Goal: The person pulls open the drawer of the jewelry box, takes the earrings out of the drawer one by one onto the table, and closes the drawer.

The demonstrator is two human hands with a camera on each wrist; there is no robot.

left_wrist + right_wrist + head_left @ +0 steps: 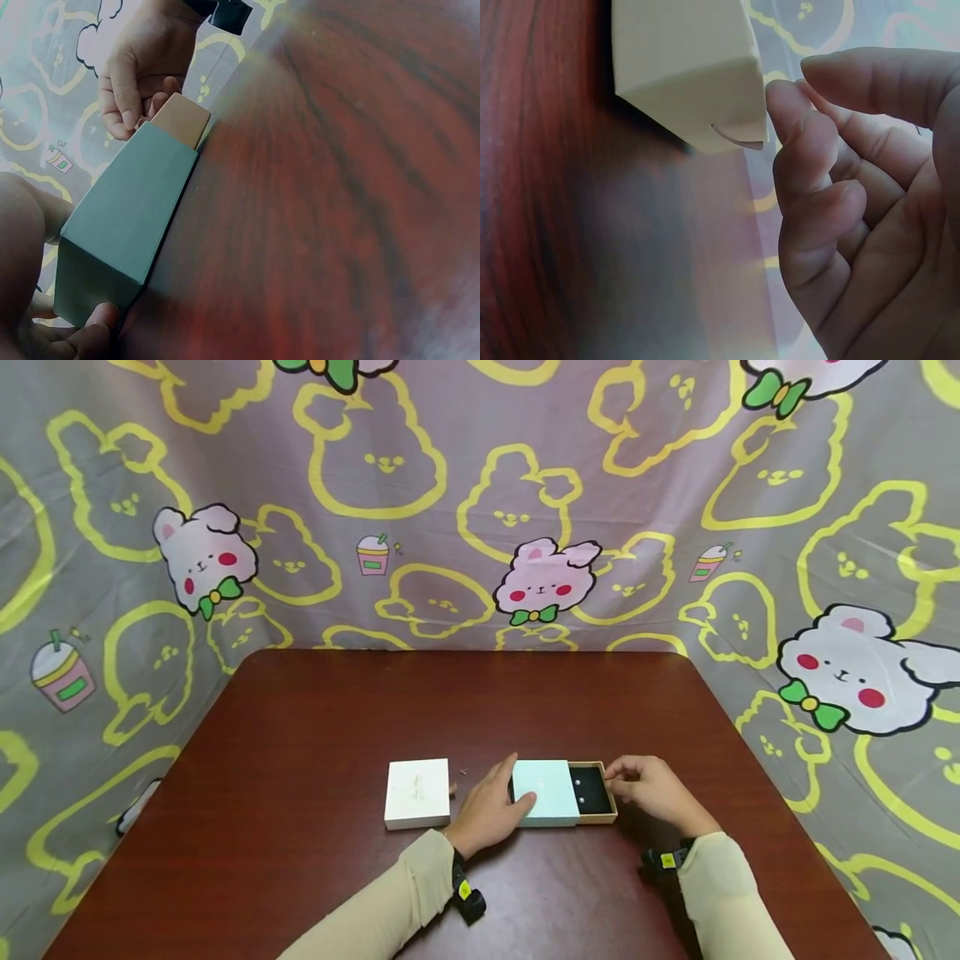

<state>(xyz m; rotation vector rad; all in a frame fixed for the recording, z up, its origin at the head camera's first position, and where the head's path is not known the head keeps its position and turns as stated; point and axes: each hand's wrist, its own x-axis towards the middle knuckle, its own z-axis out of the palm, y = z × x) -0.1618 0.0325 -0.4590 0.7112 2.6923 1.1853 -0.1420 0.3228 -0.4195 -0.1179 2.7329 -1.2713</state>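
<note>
Two hands are shown at work on one box in the head view, where the tabletop (450,710) fills the lower middle of the frame. The light-blue sleeve (551,787), just below and right of centre, is gripped by the left hand (487,810), thumb on its top; its inner tray (597,819) juts out rightward, with the right hand (651,787) bent at its end. The tray could be jerked free and its two small studs (581,799) scattered if it were tugged too hard or the sleeve's hold slackened. The sleeve appears smooth and square, the tray tan-walled with a black insert (597,783). Near the left hand lie a white box (417,789) and a tiny item (462,772), too small to be identified. In the left wrist view, the sleeve slants across the left half, its near end clasped by curled fingers at lower left. In the right wrist view, a curved notch (737,139) is seen in the tray's pale end at top centre; the right hand's fingers are part-curled, thumb near forefinger, and whether anything is pinched cannot be told.
</note>
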